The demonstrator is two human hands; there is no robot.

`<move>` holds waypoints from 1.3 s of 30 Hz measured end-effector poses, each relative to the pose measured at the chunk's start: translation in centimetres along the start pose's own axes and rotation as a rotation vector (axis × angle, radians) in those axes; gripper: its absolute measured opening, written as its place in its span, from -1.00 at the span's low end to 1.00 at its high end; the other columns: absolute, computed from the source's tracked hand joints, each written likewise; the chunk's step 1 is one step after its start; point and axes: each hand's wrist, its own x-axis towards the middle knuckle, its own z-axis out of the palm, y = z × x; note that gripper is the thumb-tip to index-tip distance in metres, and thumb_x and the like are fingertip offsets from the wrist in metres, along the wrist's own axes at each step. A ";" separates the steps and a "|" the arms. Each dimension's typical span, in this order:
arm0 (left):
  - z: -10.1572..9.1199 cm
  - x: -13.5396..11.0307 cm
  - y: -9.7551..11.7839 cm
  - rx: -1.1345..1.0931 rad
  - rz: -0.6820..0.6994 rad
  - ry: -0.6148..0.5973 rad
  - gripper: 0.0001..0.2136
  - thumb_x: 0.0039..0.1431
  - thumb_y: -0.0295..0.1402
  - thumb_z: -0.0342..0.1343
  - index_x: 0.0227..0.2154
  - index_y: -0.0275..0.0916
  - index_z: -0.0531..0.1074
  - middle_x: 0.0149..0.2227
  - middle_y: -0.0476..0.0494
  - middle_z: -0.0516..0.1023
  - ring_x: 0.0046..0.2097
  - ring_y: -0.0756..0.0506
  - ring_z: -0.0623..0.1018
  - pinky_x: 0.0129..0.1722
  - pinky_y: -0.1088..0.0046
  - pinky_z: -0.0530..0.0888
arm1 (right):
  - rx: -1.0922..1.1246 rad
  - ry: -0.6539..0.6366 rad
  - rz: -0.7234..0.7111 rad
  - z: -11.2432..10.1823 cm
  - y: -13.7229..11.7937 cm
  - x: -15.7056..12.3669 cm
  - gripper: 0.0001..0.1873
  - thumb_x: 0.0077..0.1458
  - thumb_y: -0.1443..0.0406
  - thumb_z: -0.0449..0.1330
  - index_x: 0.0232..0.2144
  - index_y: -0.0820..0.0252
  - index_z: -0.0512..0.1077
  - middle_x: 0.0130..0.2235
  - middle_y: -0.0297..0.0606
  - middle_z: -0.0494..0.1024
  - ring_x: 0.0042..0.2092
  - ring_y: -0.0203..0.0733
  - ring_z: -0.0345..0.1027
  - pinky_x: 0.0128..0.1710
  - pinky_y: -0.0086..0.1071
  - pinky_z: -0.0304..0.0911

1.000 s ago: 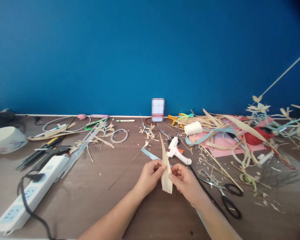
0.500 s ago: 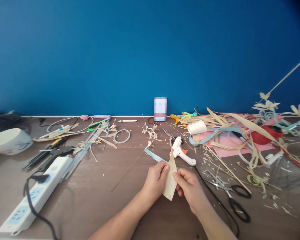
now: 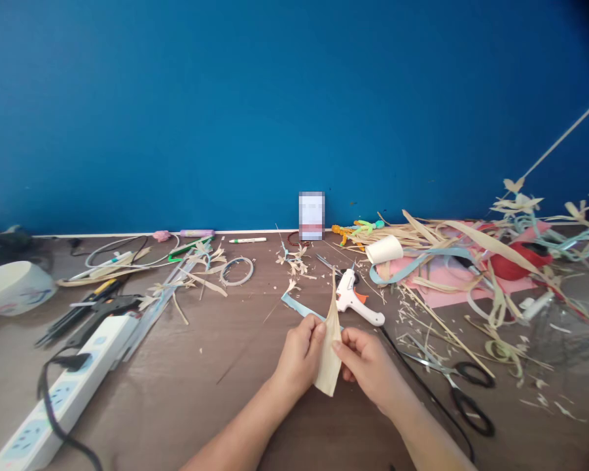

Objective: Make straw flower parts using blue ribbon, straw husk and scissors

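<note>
Two hands on one piece, then. Which piece, and where is it?

Both are on the dried husk strip (image 3: 330, 353), held up over the brown table (image 3: 186, 379) in front of the person. Its wide end points down toward them and its thin tip points up and away.

How is it gripped?

The left hand (image 3: 299, 356) has thumb and fingers closed on the strip's left edge. The right hand (image 3: 368, 366) is pinched on the right edge, directly opposite. Neither hand is open.

What has changed in the last second?

Not much in the hold itself, since both pinches sit about where they were on the strip. The tip is what moved. A second ago it leaned off to the left, and now it stands nearly upright with a slight curl (the head camera has drifted too, so part of that shift may only be the view). The hands have stayed close together the whole time.

What does that say about the work?

I'd judge the strip is being turned and adjusted between the fingertips, not let go or set down.

Is anything close by?

A white glue gun (image 3: 356, 302) lies just beyond the hands, and a pale blue strip (image 3: 297, 305) sits beside it. Black-handled scissors (image 3: 464, 392) lie off to the right, and no hand touches any of them.
</note>
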 end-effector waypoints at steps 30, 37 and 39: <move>-0.2 -0.2 -0.1 -0.089 0.063 0.036 -0.78 0.14 -0.27 -0.14 -0.53 -0.27 0.21 -0.55 0.03 0.25 -0.48 0.05 0.27 -0.46 0.56 0.23 | -0.203 0.014 -0.113 0.9 -0.4 -0.5 -0.73 0.00 0.21 0.03 -0.66 0.16 0.14 -0.67 -0.45 0.23 -0.59 -0.35 0.16 -0.56 -0.47 0.10; -0.5 -0.1 0.1 0.047 0.069 0.042 -0.76 0.16 -0.28 -0.18 -0.55 -0.26 0.21 -0.58 0.03 0.26 -0.50 0.05 0.29 -0.48 0.56 0.22 | -0.158 0.029 -0.098 0.8 -0.1 0.0 -0.79 -0.01 0.23 0.05 -0.62 0.17 0.23 -0.64 -0.41 0.32 -0.56 -0.31 0.24 -0.54 -0.44 0.15; -0.6 -0.1 0.2 0.048 0.082 0.024 -0.78 0.15 -0.28 -0.17 -0.52 -0.26 0.22 -0.57 0.02 0.30 -0.49 0.04 0.32 -0.47 0.56 0.23 | -0.134 0.061 -0.124 0.7 0.1 0.3 -0.83 -0.02 0.25 0.07 -0.59 0.17 0.24 -0.63 -0.43 0.31 -0.56 -0.32 0.23 -0.55 -0.46 0.14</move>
